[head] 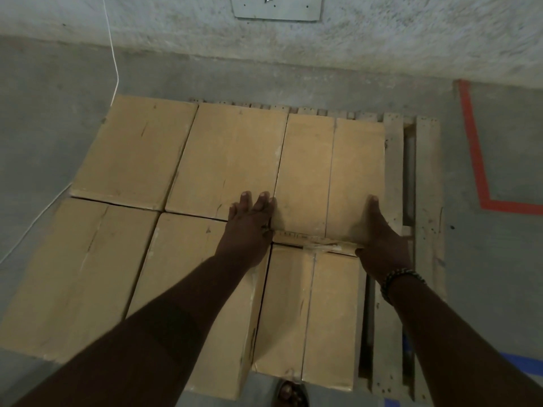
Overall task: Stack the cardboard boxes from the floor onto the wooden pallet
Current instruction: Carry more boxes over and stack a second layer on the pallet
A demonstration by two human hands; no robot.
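The left hand [249,227] and right hand [382,239] are pressing flat, fingers straight, on the far right box [332,171], and shoving it left is risking pinching the left fingertips [264,198] at the seam.

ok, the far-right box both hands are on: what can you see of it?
The far-right box is plain tan cardboard, closed, with a seam running lengthwise down its top and scuffed tape along the near edge. It lies flat in the back row on the wooden pallet, against the middle box and the near-right box. The left hand lies flat over its near left corner; the right hand presses its near right corner, fingers straight.
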